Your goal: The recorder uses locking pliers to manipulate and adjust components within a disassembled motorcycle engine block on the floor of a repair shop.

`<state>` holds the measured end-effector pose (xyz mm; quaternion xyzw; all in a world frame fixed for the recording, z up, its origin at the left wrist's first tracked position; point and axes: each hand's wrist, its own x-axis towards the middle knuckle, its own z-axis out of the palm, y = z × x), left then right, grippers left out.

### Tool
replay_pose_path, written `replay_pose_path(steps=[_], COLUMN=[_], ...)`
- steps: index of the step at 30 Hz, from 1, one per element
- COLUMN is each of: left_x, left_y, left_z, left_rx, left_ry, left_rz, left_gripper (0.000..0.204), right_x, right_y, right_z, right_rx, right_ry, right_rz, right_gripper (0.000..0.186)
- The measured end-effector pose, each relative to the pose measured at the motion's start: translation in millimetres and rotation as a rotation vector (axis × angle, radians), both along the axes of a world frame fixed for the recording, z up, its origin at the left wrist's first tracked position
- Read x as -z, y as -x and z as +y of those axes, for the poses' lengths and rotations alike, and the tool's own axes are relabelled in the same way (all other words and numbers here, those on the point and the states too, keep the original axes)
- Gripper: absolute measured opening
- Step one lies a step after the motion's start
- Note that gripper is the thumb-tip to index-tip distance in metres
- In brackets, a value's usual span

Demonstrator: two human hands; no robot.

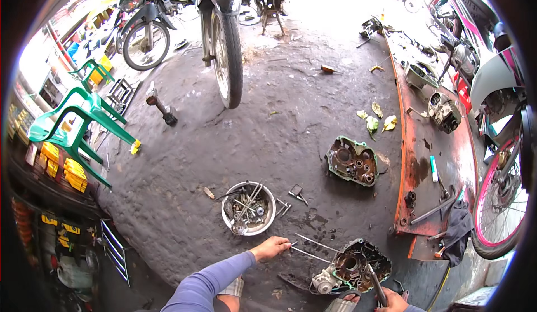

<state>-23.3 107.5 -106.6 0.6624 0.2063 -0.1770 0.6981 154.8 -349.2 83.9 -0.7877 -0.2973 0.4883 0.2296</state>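
My left hand [272, 249] is closed at the free end of a long thin metal stud [311, 254]. That stud and a second one beside it reach left from an open engine crankcase half [358, 264] on the ground. A pale, rounded metal part [324, 282] sits at the crankcase's lower left. My right hand [395, 302], at the lower edge, grips a dark bar-like tool [377, 287] whose far end lies over the crankcase. The tool's exact kind is unclear. Part of my right hand is cut off by the picture's edge.
A white bowl [271, 220] of bolts and small parts stands ahead of my left hand. Another crankcase half [352, 161] lies farther off. An orange metal bench [411, 200] with engine parts runs along the right. A motorcycle wheel [227, 60] and green chair [84, 113] stand beyond.
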Motion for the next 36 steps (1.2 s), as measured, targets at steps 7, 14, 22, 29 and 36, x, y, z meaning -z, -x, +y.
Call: replay_pose_path(steps=[7, 14, 22, 29, 36], left_x=[-7.9, -3.6, -2.1, -17.1, -19.4], left_y=[-17.1, -5.9, -15.2, -21.1, -18.5], left_z=[9.8, 1.1, 20.0, 2.3, -2.0], left_rx=[-0.233, 0.034, 0.043, -0.261, -0.259], left_ry=[0.588, -0.105, 0.287, 0.471, 0.26], left_rz=[0.51, -0.013, 0.19, 0.44, 0.43], left_gripper=[0.041, 0.031, 0.027, 0.028, 0.03], right_x=[-4.5, -12.0, -17.0, -22.6, -26.6], right_y=[-10.2, -0.7, -1.4, 2.1, 8.7], right_z=[27.0, 23.4, 15.2, 11.0, 7.2], right_rx=[-0.123, -0.045, -0.065, -0.049, -0.001], right_ry=[-0.023, -0.047, 0.103, 0.099, 0.089], right_rz=[-0.006, -0.046, 0.037, 0.026, 0.022], right_gripper=[0.052, 0.054, 0.078, 0.075, 0.075])
